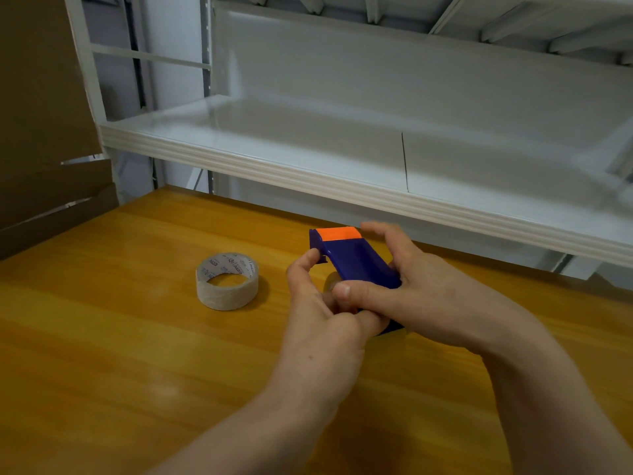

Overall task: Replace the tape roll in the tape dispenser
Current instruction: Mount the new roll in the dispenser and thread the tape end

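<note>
Both hands meet over the middle of the desk (120, 337), clamped on the blue tape dispenser (356, 262), which is held just above the wood with its orange end (339, 233) pointing to the far side.

The right hand (421, 296) comes in from the near right, its forearm slanting across the desk. It wraps the dispenser's body from the right: the forefinger stretches along the far edge up to the orange end, and the thumb lies across the near part of the blue shell, its nail facing up.

The left hand (318, 313) rises from the near edge, wrist bent slightly back. Its thumb and forefinger are curled towards the dispenser's left side, by a small blue tab, and its lower fingers tuck in under the right thumb against the dispenser's underside. A tan round shape (330, 282) shows between the two hands. It may be a roll or core seated in the dispenser, though it is too blurred and too covered to be sure.

The clear tape roll (227, 281) lies flat on the desk to the left of the hands, near them but apart, its printed core facing up.

A white metal shelf (308, 159) runs along the far side above the desk, and brown cardboard (41, 132) stands at the far left.
</note>
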`<action>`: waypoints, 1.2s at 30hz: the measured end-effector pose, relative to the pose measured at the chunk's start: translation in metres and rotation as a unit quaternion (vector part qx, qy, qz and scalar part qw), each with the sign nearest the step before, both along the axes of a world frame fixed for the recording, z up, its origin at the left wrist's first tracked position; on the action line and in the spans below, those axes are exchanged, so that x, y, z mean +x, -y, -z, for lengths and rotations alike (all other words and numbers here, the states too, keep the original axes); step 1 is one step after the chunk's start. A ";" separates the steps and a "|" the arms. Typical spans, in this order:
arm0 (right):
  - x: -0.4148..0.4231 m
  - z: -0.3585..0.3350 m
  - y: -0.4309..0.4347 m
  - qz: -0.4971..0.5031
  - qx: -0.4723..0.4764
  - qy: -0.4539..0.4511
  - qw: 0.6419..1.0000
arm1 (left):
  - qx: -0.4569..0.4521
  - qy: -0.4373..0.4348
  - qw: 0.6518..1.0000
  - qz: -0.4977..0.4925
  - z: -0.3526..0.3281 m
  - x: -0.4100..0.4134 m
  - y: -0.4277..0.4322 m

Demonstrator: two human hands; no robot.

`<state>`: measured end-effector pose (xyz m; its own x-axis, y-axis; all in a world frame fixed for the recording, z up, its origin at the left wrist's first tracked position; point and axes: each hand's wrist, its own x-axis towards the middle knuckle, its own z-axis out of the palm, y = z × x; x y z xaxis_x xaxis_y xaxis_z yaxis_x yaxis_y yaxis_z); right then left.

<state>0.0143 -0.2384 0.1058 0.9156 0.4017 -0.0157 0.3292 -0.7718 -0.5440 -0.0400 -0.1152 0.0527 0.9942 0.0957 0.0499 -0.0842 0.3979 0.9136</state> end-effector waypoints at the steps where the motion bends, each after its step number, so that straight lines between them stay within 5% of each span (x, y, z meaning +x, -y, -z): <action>1: -0.002 -0.002 -0.001 0.004 -0.002 0.003 1.000 | -0.006 -0.001 1.000 -0.004 0.000 0.000 0.000; 16: 0.010 -0.005 0.018 0.051 0.117 -0.009 0.992 | 0.104 -0.020 0.993 0.050 0.001 0.009 -0.006; 19: 0.015 -0.005 0.029 0.057 0.145 -0.005 0.988 | 0.123 -0.058 0.991 -0.001 -0.004 0.019 -0.021; 23: 0.012 -0.011 0.040 0.041 0.195 -0.014 0.980 | 0.053 -0.178 0.975 -0.122 -0.004 0.041 -0.052; 27: 0.008 -0.016 0.042 0.012 0.221 -0.022 0.975 | -0.047 -0.315 0.948 -0.002 0.003 0.051 -0.060; 31: 0.007 -0.016 0.042 -0.012 0.213 -0.032 0.977 | -0.106 -0.325 0.936 0.086 0.014 0.058 -0.059; 36: 0.006 -0.015 0.042 -0.030 0.200 -0.037 0.979 | -0.100 -0.278 0.955 0.033 0.016 0.058 -0.060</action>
